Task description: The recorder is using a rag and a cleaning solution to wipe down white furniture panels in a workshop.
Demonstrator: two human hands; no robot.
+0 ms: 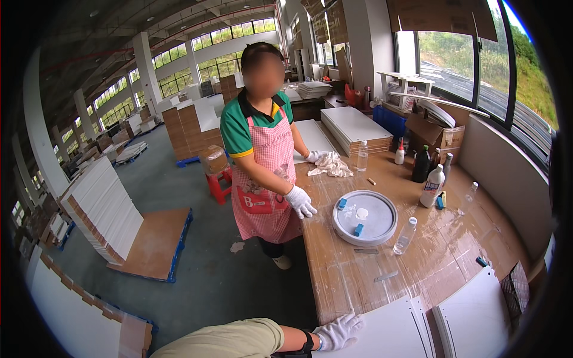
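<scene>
My left hand [339, 332], in a white knit glove with a dark band at the wrist, reaches in from the lower edge. It lies on the near end of a white panel [388, 331] on top of a small stack, fingers stretched out and holding nothing. To its right is a second stack of white panels [471, 310] with small holes along the edge. Two thin metal blades, a nearer scraper [386, 277] and a farther strip [366, 251], lie on the table beyond my hand. My right hand is not in view.
Across the brown-covered table [334, 280], a co-worker [262, 149] in a pink apron and white gloves stands with a hand near a rag [331, 165]. A round white lid [365, 238] holds blue blocks. Several bottles [433, 186] stand right. Panel stacks [107, 209] rest on the floor.
</scene>
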